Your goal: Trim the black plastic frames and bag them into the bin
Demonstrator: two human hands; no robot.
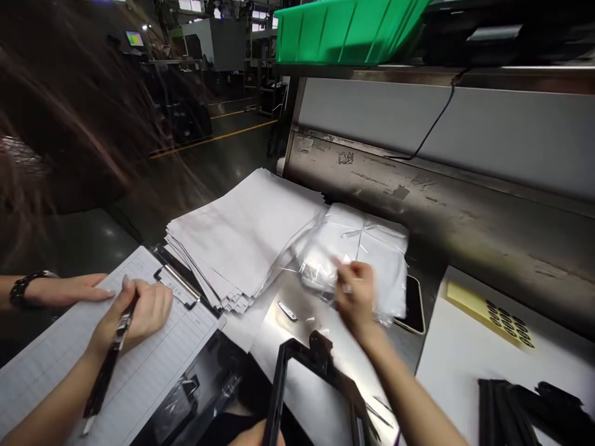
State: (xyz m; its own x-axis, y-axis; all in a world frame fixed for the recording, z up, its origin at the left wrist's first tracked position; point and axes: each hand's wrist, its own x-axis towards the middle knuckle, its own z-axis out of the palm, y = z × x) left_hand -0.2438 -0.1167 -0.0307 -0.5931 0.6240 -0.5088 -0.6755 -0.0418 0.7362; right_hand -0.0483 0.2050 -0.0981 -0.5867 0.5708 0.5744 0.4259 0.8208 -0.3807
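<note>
My left hand (255, 435) is at the bottom edge, mostly cut off, with its fingers around the side of a black plastic frame (279, 387). My right hand (357, 291), slightly blurred, has its fingers curled together in front of a clear-wrapped white package (372, 241). Whatever it may be pinching is too small to make out, and I cannot tell if it touches the wrap. A small metal blade-like piece (287, 311) lies on the steel surface to the left of that hand. Just right of the package is a phone (413, 306), partly covered.
At left, a co-worker's hand (144, 310) holds a pen (109, 365) on a clipboard (186, 347). A paper stack (251, 229) lies behind. Yellow labels (490, 313) and black parts (530, 409) are at right. A green bin (348, 31) sits on the shelf above.
</note>
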